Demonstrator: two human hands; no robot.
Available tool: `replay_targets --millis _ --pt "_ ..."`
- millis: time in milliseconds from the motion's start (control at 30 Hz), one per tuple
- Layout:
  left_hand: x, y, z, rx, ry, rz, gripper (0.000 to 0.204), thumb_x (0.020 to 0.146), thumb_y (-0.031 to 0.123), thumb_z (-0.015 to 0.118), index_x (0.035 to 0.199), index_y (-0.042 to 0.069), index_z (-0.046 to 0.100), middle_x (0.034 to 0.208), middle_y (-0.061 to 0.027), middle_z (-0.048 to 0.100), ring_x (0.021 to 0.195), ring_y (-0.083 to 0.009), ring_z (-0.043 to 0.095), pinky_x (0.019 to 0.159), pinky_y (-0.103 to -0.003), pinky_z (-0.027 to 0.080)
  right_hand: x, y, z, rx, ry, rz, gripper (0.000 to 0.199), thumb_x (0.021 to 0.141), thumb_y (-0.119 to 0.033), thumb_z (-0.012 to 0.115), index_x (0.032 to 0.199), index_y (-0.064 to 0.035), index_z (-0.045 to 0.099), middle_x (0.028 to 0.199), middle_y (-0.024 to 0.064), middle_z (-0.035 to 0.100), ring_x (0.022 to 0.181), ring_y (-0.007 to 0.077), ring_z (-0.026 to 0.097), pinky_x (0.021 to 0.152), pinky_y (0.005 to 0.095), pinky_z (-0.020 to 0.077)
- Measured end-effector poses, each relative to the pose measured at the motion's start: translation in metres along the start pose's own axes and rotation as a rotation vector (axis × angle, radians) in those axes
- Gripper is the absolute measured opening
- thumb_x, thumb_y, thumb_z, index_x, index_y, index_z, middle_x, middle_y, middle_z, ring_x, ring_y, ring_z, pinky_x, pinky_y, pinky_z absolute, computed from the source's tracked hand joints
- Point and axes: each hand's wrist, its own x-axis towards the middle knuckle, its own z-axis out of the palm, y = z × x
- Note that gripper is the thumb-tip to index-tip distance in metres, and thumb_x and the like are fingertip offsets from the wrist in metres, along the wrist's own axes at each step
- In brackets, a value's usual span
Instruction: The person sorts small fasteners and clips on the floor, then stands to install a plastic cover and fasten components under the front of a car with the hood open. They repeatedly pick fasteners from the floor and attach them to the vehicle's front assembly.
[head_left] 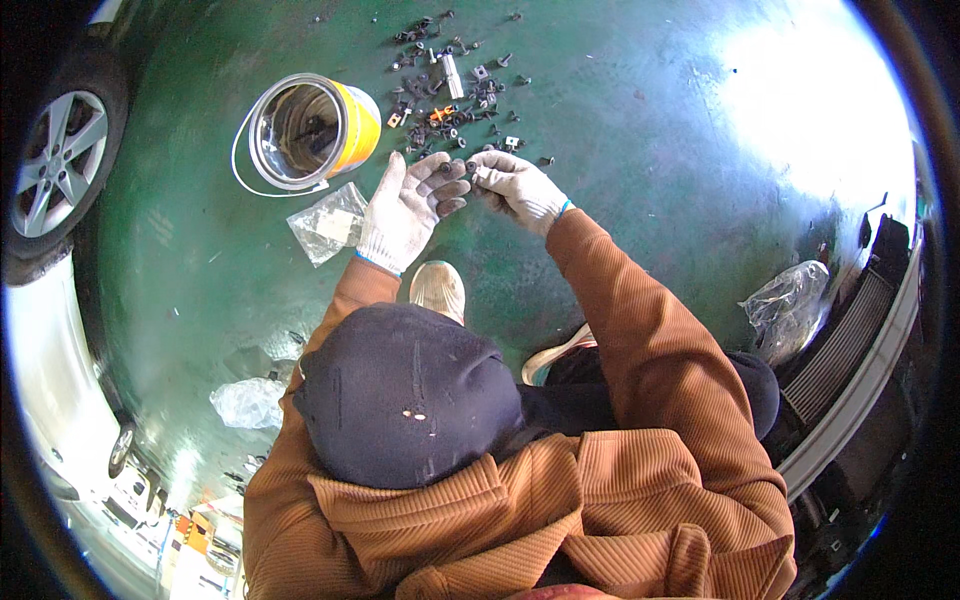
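Small black clip (470, 167): pinched between both gloved hands, just above the green floor (650, 150).
Wheel (60, 160): far left edge.
Can (310, 130): yellow, open, on its side.
Plastic bag (327, 222): clear, just beside the left hand.
Left hand (405, 210): fingers half spread, tips meeting the clip.
Right hand (518, 187): curled, pinching the clip.
Scattered fasteners (450, 90): piled just beyond both hands.
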Motion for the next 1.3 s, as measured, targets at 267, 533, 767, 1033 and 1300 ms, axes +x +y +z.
replay_targets --millis 267,533,767,1033,1300 --pt "-0.002 0.000 0.001 0.014 -0.018 0.011 0.073 0.122 0.063 0.035 0.148 0.004 0.070 0.141 -0.0204 0.076 0.129 -0.0395 0.073 0.109 -0.052 0.056 0.001 0.000 -0.001 0.024 -0.063 -0.038 0.011 0.113 -0.019 0.076 0.122 -0.0136 0.075 0.094 -0.0070 0.068 0.078 0.0065 0.062 0.068 0.0245 0.0511" --pt "-0.009 -0.015 -0.008 0.266 0.192 -0.015 0.034 0.119 0.036 0.062 0.133 0.007 0.074 0.122 -0.0093 0.080 0.111 -0.0252 0.077 0.098 -0.040 0.061 0.001 0.021 -0.009 -0.421 0.022 0.020 0.024 0.114 -0.023 0.074 0.131 -0.0067 0.078 0.095 -0.0042 0.070 0.080 0.0079 0.059 0.070 0.0285 0.0501" --pt "-0.017 -0.047 -0.022 0.608 0.304 -0.124 0.016 0.107 0.011 0.078 0.123 0.009 0.074 0.107 0.0003 0.076 0.095 -0.0130 0.073 0.086 -0.030 0.060 -0.002 0.042 -0.008 -0.656 -0.063 0.133 0.028 0.107 -0.026 0.078 0.128 -0.0085 0.083 0.097 -0.0006 0.077 0.083 0.0115 0.066 0.076 0.0305 0.0565" --pt "-0.007 -0.043 -0.034 0.665 0.430 0.007 0.016 0.104 0.010 0.083 0.118 0.009 0.075 0.100 0.0002 0.076 0.087 -0.0124 0.072 0.081 -0.029 0.058 -0.001 0.034 0.003 -0.693 -0.022 0.144 0.030 0.107 -0.028 0.075 0.126 -0.0054 0.082 0.095 0.0050 0.078 0.076 0.0145 0.069 0.071 0.0329 0.0583" --pt "0.003 -0.033 -0.039 0.514 0.531 0.190 0.022 0.106 0.009 0.079 0.127 0.007 0.072 0.106 -0.0053 0.081 0.091 -0.0164 0.077 0.081 -0.031 0.062 0.002 0.034 -0.001 -0.554 0.037 0.171 0.033 0.107 -0.027 0.073 0.128 -0.0026 0.080 0.091 0.0068 0.077 0.067 0.0145 0.069 0.062 0.0329 0.0566"
